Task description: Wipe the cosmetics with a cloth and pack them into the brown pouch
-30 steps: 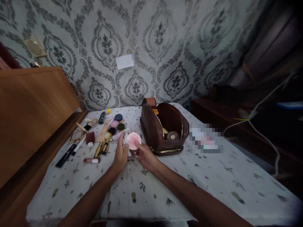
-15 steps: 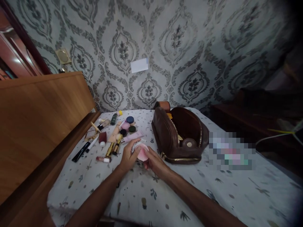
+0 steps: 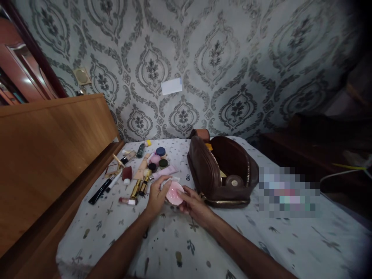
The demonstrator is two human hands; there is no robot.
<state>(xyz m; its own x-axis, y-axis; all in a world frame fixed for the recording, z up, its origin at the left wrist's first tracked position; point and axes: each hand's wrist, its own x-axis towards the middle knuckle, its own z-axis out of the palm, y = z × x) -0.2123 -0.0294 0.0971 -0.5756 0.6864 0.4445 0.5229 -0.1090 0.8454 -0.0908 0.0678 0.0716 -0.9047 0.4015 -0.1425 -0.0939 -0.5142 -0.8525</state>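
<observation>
A round, glossy pink compact [image 3: 174, 193] is held between both hands over the near middle of the bed. My left hand [image 3: 157, 197] is closed on its left side, with the thumb along the edge. From the right, my right hand [image 3: 194, 201] grips it, thumb lying on the pink face. Something thin and white, perhaps a tissue [image 3: 174, 179], shows behind the compact's upper edge near my left fingers. Just right of my hands stands a brown leather bag [image 3: 207, 174], unzipped, with its inside partly visible.
Left of my hands lie several cosmetics, among them a lilac tube [image 3: 165, 172], gold-capped bottles [image 3: 135, 188], a lip gloss tube [image 3: 128, 200], a blue-lidded jar [image 3: 161, 151] and a black tube [image 3: 100, 191]. A wooden board [image 3: 58, 143] borders the left side. Blurred items lie right.
The compact has turned so its pink face shows rounder and fuller. My right thumb has shifted onto that face. The whole view has tipped slightly upward.
</observation>
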